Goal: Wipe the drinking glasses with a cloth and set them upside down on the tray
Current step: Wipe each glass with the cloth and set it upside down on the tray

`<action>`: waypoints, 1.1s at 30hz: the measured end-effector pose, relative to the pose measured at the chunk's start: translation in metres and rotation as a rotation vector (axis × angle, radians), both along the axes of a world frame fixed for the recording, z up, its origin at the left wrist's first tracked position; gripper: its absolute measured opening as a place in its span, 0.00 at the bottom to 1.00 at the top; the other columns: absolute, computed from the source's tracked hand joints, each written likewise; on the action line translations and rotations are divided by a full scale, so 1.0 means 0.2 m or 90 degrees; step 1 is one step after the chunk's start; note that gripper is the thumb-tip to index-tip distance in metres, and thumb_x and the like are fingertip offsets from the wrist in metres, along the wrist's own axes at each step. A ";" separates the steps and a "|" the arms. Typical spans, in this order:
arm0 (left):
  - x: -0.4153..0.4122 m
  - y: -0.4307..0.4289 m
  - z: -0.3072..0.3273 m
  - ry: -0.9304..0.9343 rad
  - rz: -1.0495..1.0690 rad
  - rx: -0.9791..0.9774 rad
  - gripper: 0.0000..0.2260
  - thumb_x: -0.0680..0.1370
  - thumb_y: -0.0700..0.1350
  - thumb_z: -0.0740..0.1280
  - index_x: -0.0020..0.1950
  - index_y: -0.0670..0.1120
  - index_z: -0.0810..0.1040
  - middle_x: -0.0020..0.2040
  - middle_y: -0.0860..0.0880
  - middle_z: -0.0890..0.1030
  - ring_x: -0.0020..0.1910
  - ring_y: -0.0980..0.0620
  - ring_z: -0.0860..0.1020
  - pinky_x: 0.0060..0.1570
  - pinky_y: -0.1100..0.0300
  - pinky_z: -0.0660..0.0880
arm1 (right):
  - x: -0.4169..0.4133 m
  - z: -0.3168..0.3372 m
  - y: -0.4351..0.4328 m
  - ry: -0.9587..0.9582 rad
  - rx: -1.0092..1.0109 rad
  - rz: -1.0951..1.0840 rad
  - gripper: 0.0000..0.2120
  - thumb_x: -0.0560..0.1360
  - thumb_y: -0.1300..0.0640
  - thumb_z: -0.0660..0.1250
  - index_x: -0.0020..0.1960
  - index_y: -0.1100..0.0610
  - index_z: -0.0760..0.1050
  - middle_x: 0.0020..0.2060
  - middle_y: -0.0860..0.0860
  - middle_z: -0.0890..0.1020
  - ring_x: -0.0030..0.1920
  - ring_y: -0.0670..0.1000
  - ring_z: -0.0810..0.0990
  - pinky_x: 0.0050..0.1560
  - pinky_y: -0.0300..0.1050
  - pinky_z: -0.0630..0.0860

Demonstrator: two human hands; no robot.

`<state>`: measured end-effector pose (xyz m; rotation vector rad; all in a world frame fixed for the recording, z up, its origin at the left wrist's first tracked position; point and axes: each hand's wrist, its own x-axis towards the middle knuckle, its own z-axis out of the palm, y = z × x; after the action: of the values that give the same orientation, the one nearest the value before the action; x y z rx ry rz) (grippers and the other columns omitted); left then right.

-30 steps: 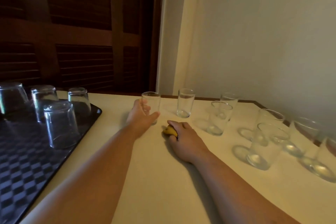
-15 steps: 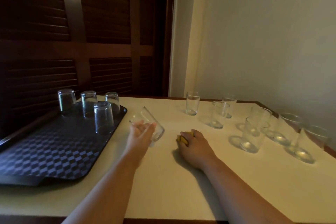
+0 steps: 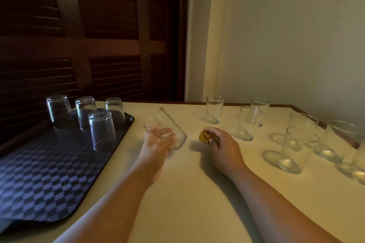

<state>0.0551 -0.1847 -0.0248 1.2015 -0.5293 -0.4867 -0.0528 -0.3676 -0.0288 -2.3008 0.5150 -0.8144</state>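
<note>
The cream-topped table (image 3: 187, 193) bears a black checker-patterned tray (image 3: 49, 173) on its left. Just beside the tray, the left hand (image 3: 158, 144) curls round a clear drinking glass (image 3: 174, 130), held tilted. It looks light, slick and brittle, so it is best gripped mid-wall. The right hand (image 3: 225, 150) clenches a small wadded yellow cloth (image 3: 204, 137).
</note>
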 end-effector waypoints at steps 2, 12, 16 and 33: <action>-0.03 0.00 0.00 -0.082 0.001 0.056 0.30 0.76 0.40 0.73 0.73 0.55 0.65 0.64 0.50 0.77 0.61 0.51 0.80 0.60 0.51 0.80 | -0.02 0.04 0.05 -0.089 0.049 0.002 0.22 0.83 0.59 0.62 0.74 0.43 0.68 0.67 0.40 0.71 0.67 0.38 0.66 0.66 0.33 0.61; -0.12 -0.06 0.01 -0.283 0.110 0.155 0.28 0.70 0.43 0.80 0.64 0.57 0.70 0.60 0.56 0.78 0.58 0.54 0.81 0.57 0.55 0.81 | -0.09 0.06 0.24 -0.105 0.065 0.138 0.21 0.84 0.58 0.60 0.74 0.41 0.67 0.66 0.31 0.69 0.65 0.24 0.65 0.67 0.25 0.63; -0.15 -0.08 0.01 -0.294 0.096 0.137 0.29 0.71 0.41 0.79 0.65 0.57 0.69 0.62 0.57 0.77 0.62 0.52 0.80 0.61 0.53 0.80 | -0.07 0.08 0.20 -0.111 0.131 0.094 0.20 0.84 0.57 0.60 0.73 0.40 0.70 0.68 0.37 0.74 0.67 0.32 0.70 0.71 0.33 0.67; -0.15 -0.07 0.04 -0.257 0.071 0.126 0.31 0.67 0.45 0.79 0.65 0.53 0.70 0.59 0.52 0.82 0.57 0.57 0.82 0.60 0.56 0.79 | -0.09 0.10 0.21 -0.202 0.083 0.118 0.20 0.81 0.65 0.61 0.69 0.48 0.76 0.62 0.43 0.79 0.62 0.37 0.75 0.60 0.28 0.70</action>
<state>0.0256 -0.1977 -0.0169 1.5225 -0.7652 -0.2026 -0.0710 -0.3252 -0.0085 -2.0144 0.2037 -0.9987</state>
